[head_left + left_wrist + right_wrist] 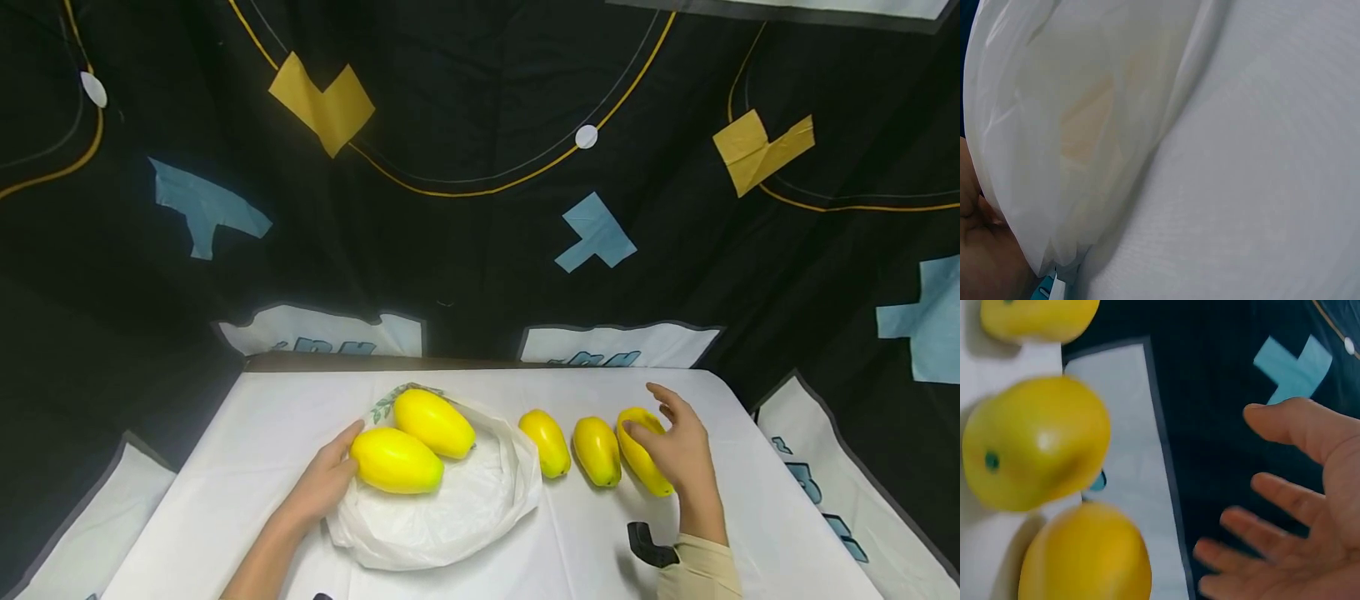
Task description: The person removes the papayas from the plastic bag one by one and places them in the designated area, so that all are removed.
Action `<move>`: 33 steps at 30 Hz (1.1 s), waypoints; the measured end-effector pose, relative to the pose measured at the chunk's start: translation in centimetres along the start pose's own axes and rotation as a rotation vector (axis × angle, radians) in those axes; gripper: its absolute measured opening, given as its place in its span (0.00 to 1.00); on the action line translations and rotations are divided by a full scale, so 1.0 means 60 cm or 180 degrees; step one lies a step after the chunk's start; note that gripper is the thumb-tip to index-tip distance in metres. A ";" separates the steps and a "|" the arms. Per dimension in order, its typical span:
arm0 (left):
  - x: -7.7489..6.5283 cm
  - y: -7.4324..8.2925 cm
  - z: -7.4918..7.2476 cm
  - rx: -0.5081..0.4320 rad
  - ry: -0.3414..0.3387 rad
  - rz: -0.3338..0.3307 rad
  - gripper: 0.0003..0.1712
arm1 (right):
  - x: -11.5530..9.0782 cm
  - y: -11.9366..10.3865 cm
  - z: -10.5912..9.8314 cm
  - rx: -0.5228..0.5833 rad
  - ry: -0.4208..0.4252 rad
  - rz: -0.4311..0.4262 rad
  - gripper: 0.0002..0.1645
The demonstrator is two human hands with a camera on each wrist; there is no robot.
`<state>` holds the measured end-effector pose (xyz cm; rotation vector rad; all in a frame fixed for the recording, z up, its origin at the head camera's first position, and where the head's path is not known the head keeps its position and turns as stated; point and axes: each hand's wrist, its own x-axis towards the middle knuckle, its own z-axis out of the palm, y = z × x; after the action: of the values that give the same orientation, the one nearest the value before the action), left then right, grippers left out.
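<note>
A white plastic bag [450, 533] lies with its mouth spread wide. Two yellow oval fruits, apparently papayas, rest on it: an upper papaya [433, 423] and a lower papaya [396, 461]. My left hand [326, 479] grips the bag's left rim beside the lower one; in the left wrist view the thin plastic [1085, 125] covers part of it. Over the rightmost papaya [643, 450] of a row of three hovers my right hand [682, 442], thumb and fingers spread. The right wrist view shows this hand [1297, 519] holding nothing, apart from the fruits.
Left of that papaya lie the middle papaya [597, 451] and the left papaya [545, 443] of the row. Everything stands on a white-covered table [600, 550]. A black curtain [465, 275] with taped strips hangs behind the table's back edge.
</note>
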<state>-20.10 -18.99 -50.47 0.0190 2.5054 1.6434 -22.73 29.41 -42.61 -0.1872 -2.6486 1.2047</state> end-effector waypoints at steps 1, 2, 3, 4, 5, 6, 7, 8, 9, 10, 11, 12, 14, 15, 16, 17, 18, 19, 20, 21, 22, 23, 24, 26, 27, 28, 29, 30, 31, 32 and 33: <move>0.001 0.000 0.000 0.0004 -0.0003 -0.0009 0.35 | -0.001 -0.006 0.004 0.0080 0.0035 -0.0091 0.43; 0.001 -0.001 0.000 0.0003 -0.0004 -0.0017 0.36 | -0.002 -0.012 0.009 0.0151 0.0061 -0.0177 0.42; 0.002 -0.001 0.000 0.0002 -0.0007 -0.0025 0.36 | -0.003 -0.017 0.013 0.0218 0.0078 -0.0275 0.42; 0.003 -0.002 0.000 -0.0001 -0.0004 -0.0035 0.36 | -0.003 -0.023 0.018 0.0267 0.0089 -0.0362 0.41; 0.004 -0.002 0.000 -0.0005 -0.0003 -0.0032 0.36 | -0.004 -0.030 0.023 0.0298 0.0089 -0.0439 0.41; 0.005 -0.003 0.000 -0.0006 0.0002 -0.0027 0.36 | -0.004 -0.036 0.027 0.0318 0.0078 -0.0499 0.41; 0.006 -0.003 0.000 -0.0004 0.0005 -0.0021 0.36 | -0.005 -0.042 0.031 0.0337 0.0058 -0.0554 0.41; 0.006 -0.004 0.000 -0.0005 0.0008 -0.0008 0.36 | -0.006 -0.048 0.034 0.0352 0.0034 -0.0600 0.41; 0.007 -0.004 -0.001 0.0000 0.0008 0.0006 0.36 | -0.007 -0.053 0.038 0.0359 0.0004 -0.0630 0.41; 0.008 -0.005 -0.001 0.0006 0.0008 0.0022 0.36 | -0.009 -0.058 0.041 0.0382 -0.0025 -0.0654 0.41; 0.008 -0.005 -0.001 0.0011 0.0008 0.0043 0.36 | -0.010 -0.062 0.044 0.0409 -0.0055 -0.0683 0.42; 0.008 -0.005 -0.001 0.0011 0.0009 0.0056 0.36 | -0.011 -0.067 0.047 0.0437 -0.0085 -0.0702 0.42; 0.006 -0.005 -0.001 0.0001 0.0007 0.0084 0.36 | -0.014 -0.075 0.053 0.0459 -0.0163 -0.0760 0.43; 0.005 -0.004 -0.001 -0.0004 0.0002 0.0087 0.36 | -0.015 -0.079 0.057 0.0454 -0.0200 -0.0792 0.43; 0.004 -0.004 -0.001 -0.0015 0.0002 0.0088 0.36 | -0.015 -0.083 0.061 0.0439 -0.0233 -0.0829 0.44; 0.003 -0.004 -0.001 -0.0021 0.0001 0.0084 0.36 | -0.016 -0.087 0.064 0.0405 -0.0268 -0.0865 0.44; 0.002 -0.003 -0.001 -0.0030 0.0003 0.0078 0.36 | -0.017 -0.091 0.068 0.0375 -0.0305 -0.0891 0.44; 0.001 -0.002 -0.001 -0.0031 0.0001 0.0075 0.36 | -0.018 -0.094 0.072 0.0350 -0.0343 -0.0915 0.44; 0.001 -0.001 -0.002 -0.0031 0.0001 0.0072 0.36 | -0.018 -0.098 0.076 0.0343 -0.0374 -0.0931 0.44; 0.001 -0.001 -0.002 -0.0029 0.0001 0.0076 0.36 | -0.019 -0.102 0.079 0.0345 -0.0406 -0.0941 0.44; 0.001 -0.001 -0.002 -0.0026 0.0005 0.0085 0.36 | -0.020 -0.105 0.084 0.0339 -0.0437 -0.0956 0.44; 0.001 -0.001 -0.002 -0.0024 0.0007 0.0092 0.36 | -0.020 -0.108 0.088 0.0353 -0.0467 -0.0980 0.44; 0.001 -0.001 -0.002 -0.0025 0.0007 0.0099 0.36 | -0.021 -0.111 0.092 0.0359 -0.0495 -0.1006 0.44; 0.002 -0.002 -0.001 -0.0029 0.0010 0.0104 0.36 | -0.022 -0.117 0.101 0.0361 -0.0557 -0.1073 0.44; 0.002 -0.002 -0.001 -0.0030 0.0011 0.0104 0.36 | -0.023 -0.120 0.106 0.0350 -0.0584 -0.1109 0.44; 0.002 -0.003 -0.001 -0.0032 0.0008 0.0096 0.36 | -0.024 -0.122 0.110 0.0339 -0.0611 -0.1138 0.44; 0.002 -0.003 -0.001 -0.0034 0.0006 0.0087 0.36 | -0.025 -0.125 0.114 0.0339 -0.0636 -0.1164 0.44; 0.002 -0.003 -0.001 -0.0033 0.0006 0.0080 0.36 | -0.026 -0.128 0.118 0.0342 -0.0665 -0.1184 0.44; 0.002 -0.003 0.000 -0.0033 0.0009 0.0077 0.36 | -0.027 -0.131 0.122 0.0352 -0.0698 -0.1208 0.44; 0.002 -0.002 0.000 -0.0031 0.0007 0.0073 0.36 | -0.027 -0.134 0.126 0.0362 -0.0728 -0.1238 0.45; 0.002 -0.002 0.000 -0.0032 0.0008 0.0072 0.36 | -0.028 -0.137 0.130 0.0370 -0.0755 -0.1270 0.45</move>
<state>-20.22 -19.02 -50.57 0.0442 2.5076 1.6655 -23.31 18.04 -41.63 0.5093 -2.6165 1.2979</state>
